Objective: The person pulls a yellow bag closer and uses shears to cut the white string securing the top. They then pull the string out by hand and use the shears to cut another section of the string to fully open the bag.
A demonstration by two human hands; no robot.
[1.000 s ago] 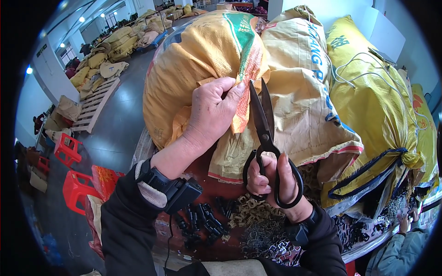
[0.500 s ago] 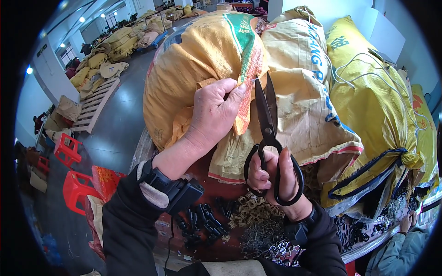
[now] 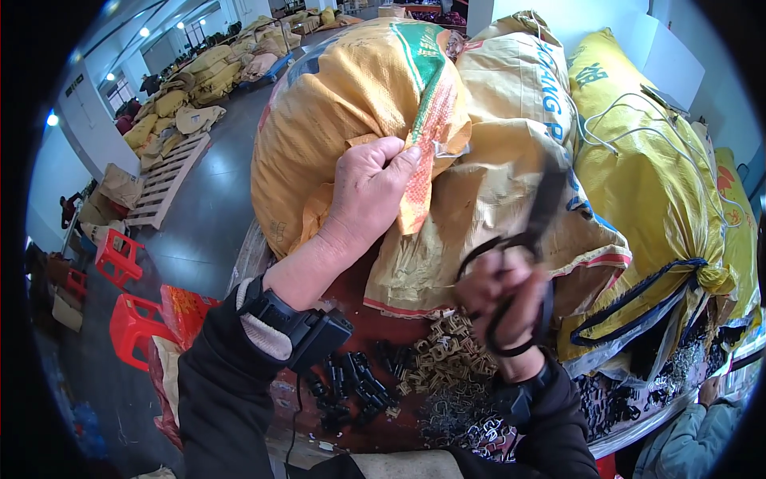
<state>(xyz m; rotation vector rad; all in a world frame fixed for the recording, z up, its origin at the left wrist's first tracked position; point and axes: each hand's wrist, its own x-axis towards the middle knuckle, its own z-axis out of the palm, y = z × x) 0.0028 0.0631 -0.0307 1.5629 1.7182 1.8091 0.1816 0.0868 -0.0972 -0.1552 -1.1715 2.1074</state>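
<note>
Warehouse — stacked sacks (image 3: pixel 199 68), pallets (image 3: pixel 167 180)

Two bare hands are at work, the left hand (image 3: pixel 367 195) and the right hand (image 3: pixel 504 297), with one pair of black scissors (image 3: pixel 523 247) between them. Four large sacks crowd the bench: one orange sack (image 3: pixel 335 120), one tan sack (image 3: pixel 511 136) and two yellow sacks (image 3: pixel 646 168), the farther being half cut off at the rim. On the floor stand perhaps three red plastic stools (image 3: pixel 132 323) and one wooden pallet (image 3: pixel 167 180).
</note>
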